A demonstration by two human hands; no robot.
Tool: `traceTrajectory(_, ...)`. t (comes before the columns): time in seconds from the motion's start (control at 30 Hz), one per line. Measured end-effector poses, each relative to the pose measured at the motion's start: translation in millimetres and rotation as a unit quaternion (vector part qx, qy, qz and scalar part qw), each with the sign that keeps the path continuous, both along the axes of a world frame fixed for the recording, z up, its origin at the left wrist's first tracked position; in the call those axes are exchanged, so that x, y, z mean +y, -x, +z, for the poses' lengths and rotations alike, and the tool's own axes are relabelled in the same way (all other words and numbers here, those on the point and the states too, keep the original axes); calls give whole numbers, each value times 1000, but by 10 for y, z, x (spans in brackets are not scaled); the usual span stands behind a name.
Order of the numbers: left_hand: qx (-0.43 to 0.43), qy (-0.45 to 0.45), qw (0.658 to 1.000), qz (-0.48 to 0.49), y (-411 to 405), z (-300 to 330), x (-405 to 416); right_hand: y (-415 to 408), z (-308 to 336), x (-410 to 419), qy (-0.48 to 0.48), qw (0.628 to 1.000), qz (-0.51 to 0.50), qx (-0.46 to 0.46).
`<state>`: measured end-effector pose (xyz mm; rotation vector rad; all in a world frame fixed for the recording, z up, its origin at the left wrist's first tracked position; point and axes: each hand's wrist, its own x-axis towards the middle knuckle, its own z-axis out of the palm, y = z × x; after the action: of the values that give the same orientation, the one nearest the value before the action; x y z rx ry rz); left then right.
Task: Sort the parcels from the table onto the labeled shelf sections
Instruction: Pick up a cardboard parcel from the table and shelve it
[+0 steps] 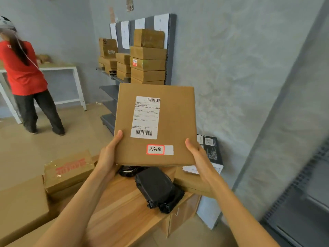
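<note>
While held, parcel (pixel 156 122) between hands

— The flat brown cardboard parcel (pixel 156 122): matt, smooth, with a white paper shipping label (pixel 145 117)?

— Yes. Under it, the black plastic-wrapped bundle (pixel 158 188) is glossy and creased, lying on the light wood-grain bench (pixel 121 211).

— And the grey metal shelf (pixel 171 50)?

— Matt painted, stacked with tape-shiny brown cardboard boxes (pixel 147 65).
</note>
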<state>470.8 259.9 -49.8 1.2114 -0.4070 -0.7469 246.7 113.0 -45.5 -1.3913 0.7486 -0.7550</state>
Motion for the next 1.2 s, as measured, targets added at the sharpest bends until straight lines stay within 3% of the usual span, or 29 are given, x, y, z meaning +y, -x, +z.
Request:
traceTrajectory(0.3,-38,41,982,-178,1028,183,-1033,1245,248,-444,41,975,-218,-5)
traceTrajectory(0.53,-41,46,942,-331,1906,407,-1729,2336,404,-702,43,943,-328,-27)
traceTrajectory(0.87,-96,54,912,-395,3121,404,-2434,3573,383,-919,19,904,-426,-38)
traceTrajectory(1.2,-93,4,877,-472,4194,-82,-2962,4579,-36,-996,-47,869,-491,-38)
